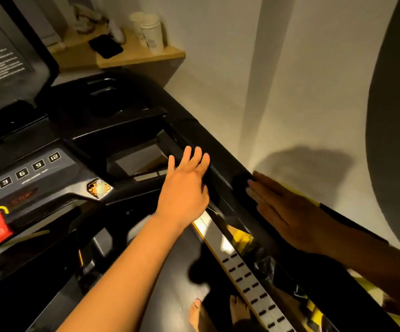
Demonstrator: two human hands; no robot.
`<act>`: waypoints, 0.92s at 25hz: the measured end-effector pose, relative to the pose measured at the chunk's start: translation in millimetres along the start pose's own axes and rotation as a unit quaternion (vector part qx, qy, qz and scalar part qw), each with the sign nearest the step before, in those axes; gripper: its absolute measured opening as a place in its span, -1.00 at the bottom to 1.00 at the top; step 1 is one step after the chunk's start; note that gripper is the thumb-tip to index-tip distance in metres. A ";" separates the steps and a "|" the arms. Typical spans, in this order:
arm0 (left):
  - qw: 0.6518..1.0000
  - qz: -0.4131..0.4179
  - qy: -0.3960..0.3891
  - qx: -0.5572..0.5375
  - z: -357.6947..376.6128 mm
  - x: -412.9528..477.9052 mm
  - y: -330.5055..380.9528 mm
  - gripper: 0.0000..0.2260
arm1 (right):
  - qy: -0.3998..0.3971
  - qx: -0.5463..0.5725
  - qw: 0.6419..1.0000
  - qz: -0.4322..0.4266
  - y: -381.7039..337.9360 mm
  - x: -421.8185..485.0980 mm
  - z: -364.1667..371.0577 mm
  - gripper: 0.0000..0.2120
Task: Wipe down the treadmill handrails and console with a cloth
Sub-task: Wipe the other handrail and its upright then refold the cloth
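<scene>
We are reading "CAUTION" on the dark panel [0, 65] at upper left; the smaller print under it is too blurred. The keys on the console [57, 173] at mid-left are showing 3, 6, 9 and 12. We are stretching our left hand [184, 188] across the centre, fingers straight and spread, tips at the black handrail [220, 152]. Our right hand [290, 212] is lying flat at right, fingers together, pressing the yellow cloth [308, 197] onto that rail.

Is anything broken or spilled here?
Nothing stands out. The paper cups stand upright on the shelf, and the right hand presses a yellow cloth flat on the handrail.
</scene>
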State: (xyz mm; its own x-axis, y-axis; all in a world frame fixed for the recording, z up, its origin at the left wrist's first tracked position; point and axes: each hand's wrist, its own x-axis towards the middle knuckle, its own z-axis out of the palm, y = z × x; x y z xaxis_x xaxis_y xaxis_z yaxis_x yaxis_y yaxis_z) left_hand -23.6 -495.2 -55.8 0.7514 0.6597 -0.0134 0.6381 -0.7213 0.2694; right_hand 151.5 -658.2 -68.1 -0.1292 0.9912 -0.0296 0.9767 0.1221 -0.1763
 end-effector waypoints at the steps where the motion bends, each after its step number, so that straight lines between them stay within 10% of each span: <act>1: 0.999 0.006 -0.011 0.034 -3.6 1.3 -0.4 -0.38 | 0.027 0.043 0.998 0.028 3.2 20.5 1.0 -0.55; 8: 0.994 -0.022 -0.076 0.071 -22.8 4.3 9.2 -0.32 | 0.085 0.166 0.968 0.167 7.3 185.2 -19.6 -0.63; 16: 0.994 -0.057 -0.059 0.069 -8.8 -2.4 30.4 -0.24 | 0.043 0.472 0.866 0.160 6.3 -98.4 16.1 -0.56; 18: 0.993 -0.029 -0.068 0.088 -7.1 4.4 43.6 -0.12 | 0.043 0.424 0.885 0.188 -4.3 -145.5 22.3 -0.29; 23: 0.997 0.044 -0.033 0.059 3.4 46.4 46.1 -0.24 | 0.086 0.294 0.930 0.203 -22.3 -142.5 21.3 -0.58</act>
State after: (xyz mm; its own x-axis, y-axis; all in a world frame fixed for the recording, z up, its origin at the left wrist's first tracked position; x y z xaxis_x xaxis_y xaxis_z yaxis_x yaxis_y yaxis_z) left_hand 41.2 -498.6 -47.3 0.8121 0.5806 -0.0590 0.5819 -0.7978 0.1578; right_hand 144.5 -803.3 -80.9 0.3094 0.9489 -0.0624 0.6704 -0.2642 -0.6934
